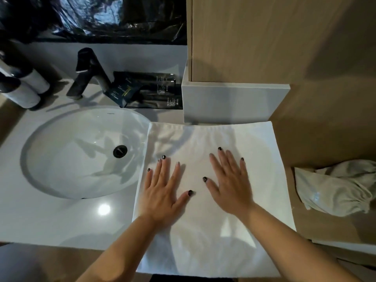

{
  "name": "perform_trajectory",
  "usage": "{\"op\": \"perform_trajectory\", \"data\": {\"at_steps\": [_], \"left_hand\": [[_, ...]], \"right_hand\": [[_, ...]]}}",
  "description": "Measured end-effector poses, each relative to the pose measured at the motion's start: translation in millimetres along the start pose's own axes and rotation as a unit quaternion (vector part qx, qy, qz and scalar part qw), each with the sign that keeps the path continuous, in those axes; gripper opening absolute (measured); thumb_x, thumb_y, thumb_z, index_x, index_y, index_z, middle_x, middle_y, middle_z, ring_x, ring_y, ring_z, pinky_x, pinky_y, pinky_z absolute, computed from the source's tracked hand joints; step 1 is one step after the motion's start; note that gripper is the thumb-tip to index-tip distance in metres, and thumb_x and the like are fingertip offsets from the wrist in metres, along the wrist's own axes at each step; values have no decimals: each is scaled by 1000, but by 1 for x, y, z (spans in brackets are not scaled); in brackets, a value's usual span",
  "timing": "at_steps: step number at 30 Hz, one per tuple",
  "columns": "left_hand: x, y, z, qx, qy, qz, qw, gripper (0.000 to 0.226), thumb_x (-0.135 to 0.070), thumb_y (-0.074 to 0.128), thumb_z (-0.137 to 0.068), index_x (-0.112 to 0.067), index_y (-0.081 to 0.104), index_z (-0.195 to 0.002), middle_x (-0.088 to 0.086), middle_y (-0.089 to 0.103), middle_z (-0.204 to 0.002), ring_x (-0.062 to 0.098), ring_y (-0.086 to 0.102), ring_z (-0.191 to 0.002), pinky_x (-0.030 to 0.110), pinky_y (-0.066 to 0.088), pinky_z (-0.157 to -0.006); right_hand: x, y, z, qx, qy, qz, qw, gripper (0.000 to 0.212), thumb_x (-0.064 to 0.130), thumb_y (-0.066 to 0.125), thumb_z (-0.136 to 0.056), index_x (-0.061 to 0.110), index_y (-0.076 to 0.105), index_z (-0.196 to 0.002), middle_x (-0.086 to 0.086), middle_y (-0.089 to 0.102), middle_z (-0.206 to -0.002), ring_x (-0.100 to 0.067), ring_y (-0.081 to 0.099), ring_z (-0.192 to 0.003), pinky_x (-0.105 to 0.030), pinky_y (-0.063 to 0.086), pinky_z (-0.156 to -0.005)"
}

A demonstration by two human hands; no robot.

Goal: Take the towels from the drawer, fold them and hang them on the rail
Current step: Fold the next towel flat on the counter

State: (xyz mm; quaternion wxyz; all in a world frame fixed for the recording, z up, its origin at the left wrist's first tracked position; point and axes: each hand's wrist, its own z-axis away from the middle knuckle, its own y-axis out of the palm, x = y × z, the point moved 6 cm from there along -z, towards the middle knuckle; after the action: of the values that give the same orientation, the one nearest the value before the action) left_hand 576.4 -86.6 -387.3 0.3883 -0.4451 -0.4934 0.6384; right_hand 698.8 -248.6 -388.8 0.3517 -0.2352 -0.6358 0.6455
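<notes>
White towel [213, 231] lies flat on the counter [61, 220] right of the sink [40, 159]; my left hand [162, 192] and right hand [230, 184] press it, fingers spread wide, gripping nothing. I'd smooth outward before folding.

There is only the head view, looking steeply down from close above the sink [81, 151]. It faces the wall behind the sink, with the counter right of it filling the frame's middle.
</notes>
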Motion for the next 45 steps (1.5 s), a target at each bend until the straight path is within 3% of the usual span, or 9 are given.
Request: {"op": "perform_trajectory", "data": {"at_steps": [6, 12, 16, 21, 25, 30, 36, 41, 45], "left_hand": [[22, -5, 12, 24, -58, -2, 998, 76, -70, 10, -92, -35, -14, -155, -4, -22, -163, 15, -28, -147, 46, -10, -122], [-19, -8, 3, 1, -1, 9, 1000, 69, -48, 7, -97, -13, -3, -156, 5, -11, -163, 23, -16, -151, 45, -11, -122], [-26, 9, 12, 3, 19, 0, 1000, 69, -49, 16, -101, -15, -6, -157, 3, -15, -164, 17, -17, -151, 43, -7, -123], [1, 0, 15, 16, -48, -15, 999, 72, -54, 9, -100, -15, -15, -155, 3, -25, -162, 14, -28, -147, 40, -11, -122], [-16, -10, 34, 16, -47, 14, 999, 73, -49, 0, -96, -9, -10, -155, 6, -20, -161, 21, -20, -150, 38, -16, -120], [-56, 8, 70, 8, 5, 18, 1000, 67, -49, 7, -99, -16, 7, -157, 2, -3, -164, 20, -6, -153, 41, -5, -123], [-17, 12, 82, -1, -35, -7, 999, 68, -59, 2, -98, -26, -8, -157, 0, -14, -165, 16, -19, -151, 44, -3, -124], [7, 9, 105, 1, -72, 9, 997, 72, -64, 1, -95, -28, -16, -155, 0, -22, -163, 16, -23, -149, 44, -5, -123], [14, 0, 138, -73, -148, 137, 977, 72, -56, 22, -99, -16, 8, -157, 8, -7, -166, 24, -10, -152, 47, -1, -121]], "right_hand": [[-17, -1, -2, 23, 28, 18, 999, 76, 63, 2, -94, 22, 7, -158, -4, 2, -165, -23, 2, -152, -54, 6, -119], [16, -15, 7, -26, 16, -17, 999, 61, 30, 44, -96, 10, 32, -152, -12, 21, -161, -31, 19, -149, -56, 19, -117], [28, -1, 44, -12, -74, -16, 997, 60, 38, 36, -95, 15, 36, -151, -6, 27, -160, -24, 23, -149, -53, 25, -115], [-32, -1, 50, 15, -5, 29, 999, 70, 52, 16, -98, 15, 14, -157, -4, 8, -164, -22, 5, -152, -49, 9, -121], [-24, -10, 55, 13, 25, -16, 999, 63, 40, 24, -100, 10, 16, -156, -8, 7, -164, -26, 2, -152, -51, 7, -121], [40, -2, 95, 18, -92, -14, 996, 61, 38, 30, -97, 8, 34, -151, -9, 28, -159, -26, 22, -149, -54, 29, -114], [-22, 5, 103, 41, -22, 25, 999, 74, 60, 5, -96, 18, -1, -157, 0, -6, -165, -17, -11, -151, -47, -3, -121], [-48, 2, 111, 58, 47, 15, 997, 75, 62, 3, -95, 20, -11, -156, 2, -17, -163, -16, -21, -149, -46, -8, -121], [-5, -26, 129, -57, 53, -133, 988, 55, 26, 43, -102, 7, 29, -151, -7, 14, -164, -21, 2, -152, -42, 3, -123]]}}
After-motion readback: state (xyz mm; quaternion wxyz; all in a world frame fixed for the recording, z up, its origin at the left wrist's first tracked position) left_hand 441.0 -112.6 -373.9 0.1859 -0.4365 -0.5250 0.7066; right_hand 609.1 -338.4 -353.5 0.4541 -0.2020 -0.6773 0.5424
